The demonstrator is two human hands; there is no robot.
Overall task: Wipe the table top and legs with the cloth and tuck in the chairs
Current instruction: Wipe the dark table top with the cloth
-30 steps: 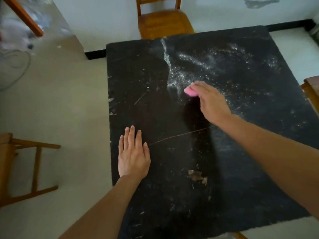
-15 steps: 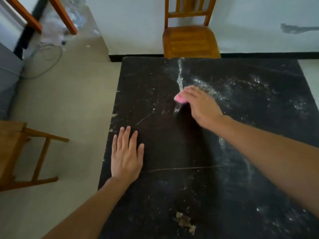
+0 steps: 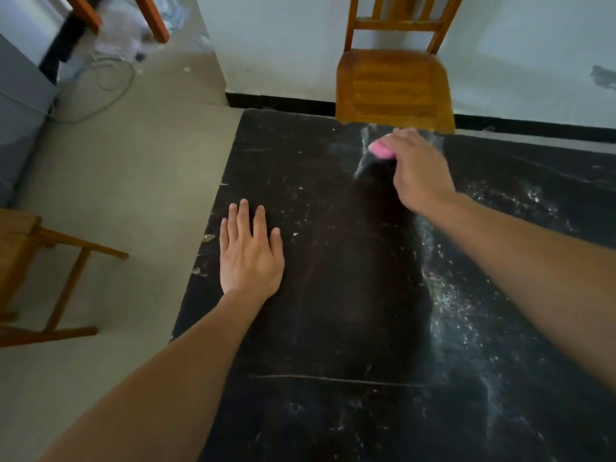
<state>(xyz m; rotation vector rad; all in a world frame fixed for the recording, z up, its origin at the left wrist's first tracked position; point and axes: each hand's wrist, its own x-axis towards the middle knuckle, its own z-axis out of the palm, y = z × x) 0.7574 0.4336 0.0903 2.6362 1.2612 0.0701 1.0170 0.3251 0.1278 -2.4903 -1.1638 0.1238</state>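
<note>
Most of the pink cloth point(image 3: 381, 151) is hiding under the right hand point(image 3: 418, 171), so only a small pink bit is poking out past the fingers, which are curling down over it and gripping it against the table point(image 3: 333, 328) close to the far edge. That hand is a bit smeary, so I can't tell how the cloth is folded. The left hand point(image 3: 250, 251) is lying flat on the table near its left edge, with the fingers straight and close together and nothing in it. The table's right and near sides are running out of frame, and anything under the top is hidden from this angle. The far chair point(image 3: 395, 83) is sitting right behind the table's far edge, with the top of its back cut off and the front of its seat tucked behind the table. The left chair point(image 3: 20, 248) is only half showing at the frame edge, standing apart from the table. The top itself is black, scratched and scuffed, with white dust point(image 3: 446, 301) streaking down its right part and one long thin scratch point(image 3: 333, 380) running across. The floor point(image 3: 116, 195) is looking pale, the wall point(image 3: 283, 38) white above a black baseboard point(image 3: 280, 103), and a cable point(image 3: 110, 88) is looping on the floor at the blurry top left.
</note>
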